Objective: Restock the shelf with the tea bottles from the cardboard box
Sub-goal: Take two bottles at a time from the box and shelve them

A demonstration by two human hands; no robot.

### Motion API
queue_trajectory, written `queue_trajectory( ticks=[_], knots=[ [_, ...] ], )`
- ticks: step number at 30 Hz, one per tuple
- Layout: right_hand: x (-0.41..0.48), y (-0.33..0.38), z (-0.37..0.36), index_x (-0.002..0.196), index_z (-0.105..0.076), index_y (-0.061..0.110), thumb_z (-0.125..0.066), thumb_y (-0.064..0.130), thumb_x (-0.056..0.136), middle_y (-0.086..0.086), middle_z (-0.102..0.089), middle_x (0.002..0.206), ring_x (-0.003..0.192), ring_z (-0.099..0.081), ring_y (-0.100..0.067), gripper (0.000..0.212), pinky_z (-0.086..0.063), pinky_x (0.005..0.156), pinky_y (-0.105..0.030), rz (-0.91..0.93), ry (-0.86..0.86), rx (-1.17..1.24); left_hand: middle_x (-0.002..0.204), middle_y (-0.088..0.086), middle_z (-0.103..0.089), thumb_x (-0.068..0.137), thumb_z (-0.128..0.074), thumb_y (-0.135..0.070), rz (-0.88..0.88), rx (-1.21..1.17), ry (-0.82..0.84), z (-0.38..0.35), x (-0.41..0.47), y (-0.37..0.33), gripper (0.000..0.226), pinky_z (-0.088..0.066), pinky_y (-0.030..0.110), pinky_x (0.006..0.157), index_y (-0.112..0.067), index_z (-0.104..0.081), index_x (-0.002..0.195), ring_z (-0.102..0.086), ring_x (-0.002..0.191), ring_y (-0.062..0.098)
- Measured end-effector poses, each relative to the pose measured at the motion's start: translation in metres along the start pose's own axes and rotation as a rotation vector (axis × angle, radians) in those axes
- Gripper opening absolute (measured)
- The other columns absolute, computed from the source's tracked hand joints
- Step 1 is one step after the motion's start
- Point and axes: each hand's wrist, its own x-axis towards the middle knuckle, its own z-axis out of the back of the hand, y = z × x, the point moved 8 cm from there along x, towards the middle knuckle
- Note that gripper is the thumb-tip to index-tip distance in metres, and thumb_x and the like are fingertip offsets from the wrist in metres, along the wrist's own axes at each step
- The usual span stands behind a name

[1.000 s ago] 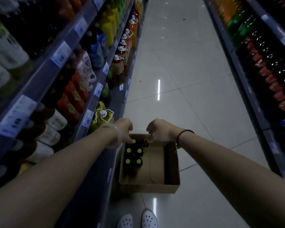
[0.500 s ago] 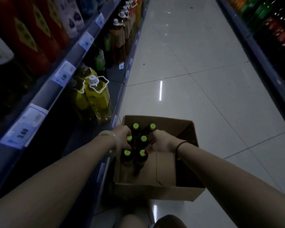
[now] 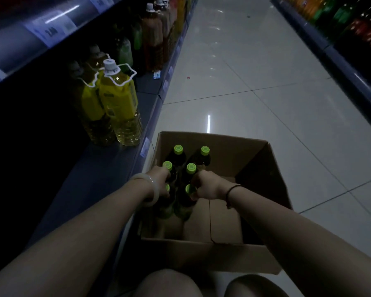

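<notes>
The fingers of your left hand [image 3: 160,186] and right hand [image 3: 206,186] are clamped round the necks of the two nearest dark, green-capped tea bottles [image 3: 183,203] in the brown cardboard box [image 3: 212,256], which sits just beside the grey bottom shelf [image 3: 107,168], likely for short lifts.

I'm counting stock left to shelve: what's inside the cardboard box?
Six green-capped tea bottles stand in the cardboard box, along its left wall; the rest shows bare cardboard. The left hand and right hand grip the nearest two, partly covering their caps. Labels are too dark to read.
</notes>
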Motion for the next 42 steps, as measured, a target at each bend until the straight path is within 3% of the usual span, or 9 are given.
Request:
queue_trajectory(
  ticks=[4,6,8,10,16,22,26,32,42],
  knots=[
    [0.009,-0.008,-0.009,0.069,-0.048,0.018,-0.068,0.017,0.082,0.006,-0.047,0.070,0.075,-0.050,-0.018,0.024,-0.034,0.050,-0.021,-0.036,0.013,0.007,0.121,0.015,-0.060,0.075,-0.076,-0.019,0.034,-0.002,-0.005,-0.006,0.007,0.006,0.050,-0.052,0.035,0.089,-0.006,-0.059,0.120,-0.062,0.107,0.031],
    [0.013,-0.012,-0.013,0.082,-0.056,0.014,-0.069,0.016,0.081,0.002,-0.054,0.081,0.085,-0.052,-0.019,0.013,-0.042,0.058,-0.023,-0.048,0.021,0.022,0.121,0.014,-0.061,0.074,-0.078,-0.019,0.058,-0.023,-0.002,-0.012,0.011,0.010,0.051,-0.051,0.034,0.089,-0.006,-0.059,0.119,-0.062,0.108,0.030],
    [0.014,-0.015,-0.018,0.108,-0.061,0.008,-0.071,0.018,0.080,-0.005,-0.061,0.105,0.099,-0.057,-0.023,0.032,-0.051,0.080,-0.034,-0.055,0.033,0.034,0.122,0.014,-0.061,0.073,-0.079,-0.019,0.090,-0.066,-0.003,-0.020,0.014,0.014,0.053,-0.050,0.034,0.091,-0.006,-0.058,0.120,-0.061,0.110,0.030],
    [0.017,-0.018,-0.023,0.118,-0.060,0.009,-0.073,0.022,0.078,-0.007,-0.062,0.117,0.106,-0.058,-0.026,0.044,-0.050,0.090,-0.038,-0.062,0.028,0.025,0.126,0.015,-0.058,0.074,-0.078,-0.018,0.122,-0.130,-0.018,-0.026,0.016,0.018,0.056,-0.047,0.033,0.094,-0.006,-0.056,0.123,-0.058,0.115,0.031],
    [0.027,-0.025,-0.034,0.120,-0.059,0.011,-0.076,0.023,0.075,-0.008,-0.063,0.122,0.112,-0.058,-0.026,0.049,-0.048,0.096,-0.038,-0.073,0.013,0.086,0.135,0.013,-0.053,0.074,-0.078,-0.019,0.216,-0.315,-0.054,-0.037,0.023,0.035,0.068,-0.044,0.037,0.099,-0.009,-0.048,0.134,-0.052,0.124,0.031],
    [0.032,-0.034,-0.046,0.128,-0.052,0.015,-0.074,0.019,0.078,-0.006,-0.058,0.129,0.119,-0.054,-0.025,0.055,-0.042,0.091,-0.028,-0.059,0.001,0.164,0.122,0.012,-0.065,0.067,-0.083,-0.022,0.271,-0.471,-0.033,-0.054,0.028,0.045,0.060,-0.046,0.042,0.102,-0.009,-0.061,0.121,-0.060,0.114,0.030],
    [0.034,-0.038,-0.059,0.134,-0.045,0.016,-0.074,0.017,0.078,-0.003,-0.055,0.132,0.123,-0.050,-0.021,0.063,-0.037,0.094,-0.025,-0.071,-0.013,0.305,0.118,0.014,-0.066,0.072,-0.078,-0.006,0.254,-0.640,-0.022,-0.060,0.031,0.049,0.048,-0.045,0.035,0.099,-0.003,-0.062,0.117,-0.059,0.114,0.029],
    [0.044,-0.046,-0.063,0.135,-0.044,0.013,-0.076,0.012,0.073,-0.005,-0.057,0.130,0.122,-0.052,-0.023,0.070,-0.043,0.103,-0.036,-0.113,-0.021,0.449,0.130,0.013,-0.057,0.073,-0.077,-0.008,0.252,-0.672,0.013,-0.066,0.038,0.048,0.063,-0.042,0.041,0.106,-0.008,-0.050,0.130,-0.053,0.122,0.029],
    [0.027,-0.058,-0.042,0.134,-0.045,0.016,-0.075,0.010,0.074,-0.002,-0.055,0.129,0.121,-0.050,-0.021,0.067,-0.042,0.093,-0.028,-0.137,-0.040,0.491,0.135,0.014,-0.055,0.069,-0.081,-0.017,0.287,-0.629,0.069,-0.064,0.035,0.038,0.075,-0.041,0.045,0.107,-0.010,-0.048,0.136,-0.051,0.125,0.031]
  ],
)
